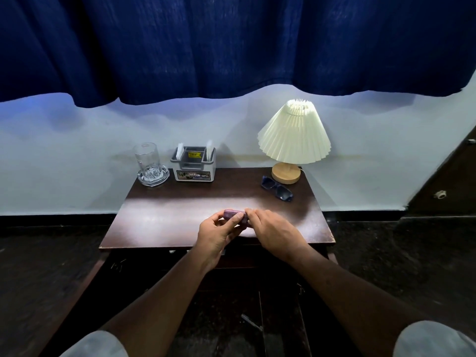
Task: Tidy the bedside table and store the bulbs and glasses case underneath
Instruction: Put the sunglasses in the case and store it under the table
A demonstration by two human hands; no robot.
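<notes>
A small purple glasses case [234,215] is held over the front middle of the dark wooden bedside table [159,222]. My left hand [219,234] grips its left end with thumb and fingers. My right hand [270,231] holds its right end, covering much of it. Dark blue sunglasses [277,188] lie folded on the table at the back right, beside the lamp. No bulbs are clearly visible. The space under the table is dark and mostly hidden by my arms.
A cream pleated lamp [295,132] on a round wooden base stands at the back right. A grey organiser box [193,164] and a glass mug on a glass ashtray [150,163] stand along the back left. A blue curtain [231,42] hangs above. Dark floor surrounds the table.
</notes>
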